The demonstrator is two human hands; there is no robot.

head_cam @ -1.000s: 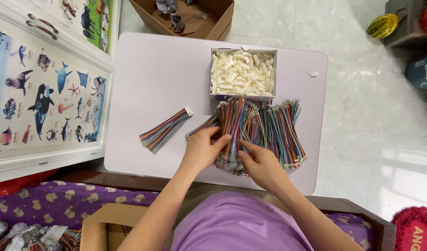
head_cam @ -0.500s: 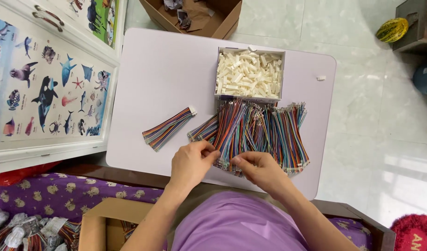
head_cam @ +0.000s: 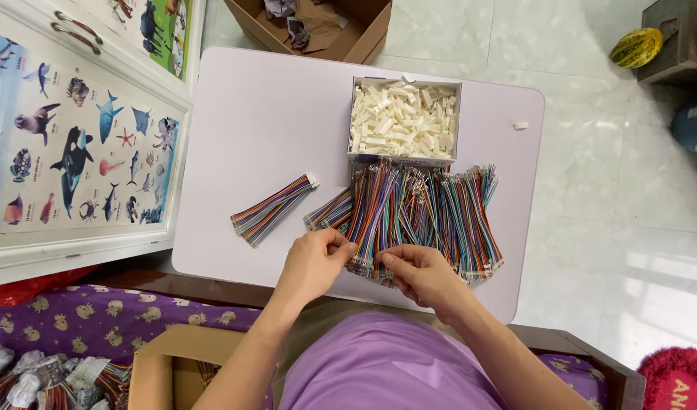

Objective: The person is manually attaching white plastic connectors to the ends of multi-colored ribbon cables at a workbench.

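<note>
We are working at the near edge of a pale lilac table, sorting through a wide heap of multicoloured ribbon wires that lies fanned out just in front of a small open box of white plastic connectors. Our left hand has its fingers curled, thumb and forefinger pinched on the near end of one strand group at the left side of the heap; our right hand is likewise curled, its fingertips closed on wire ends just beside the left hand's, so both of us grip the same patch of the heap. How many strands sit in either pinch we cannot tell. Off to the left, well apart from the heap, lies one finished-looking bundle with a white connector at its far end, and a second bundle touches the heap's left edge. We judge the work to be at an early stage: only these one or two bundles are set aside, the connector box looks nearly full, and most of the wires are unsorted. A single loose white connector sits alone near the table's right edge. A cardboard box stands below, by our left arm.
</note>
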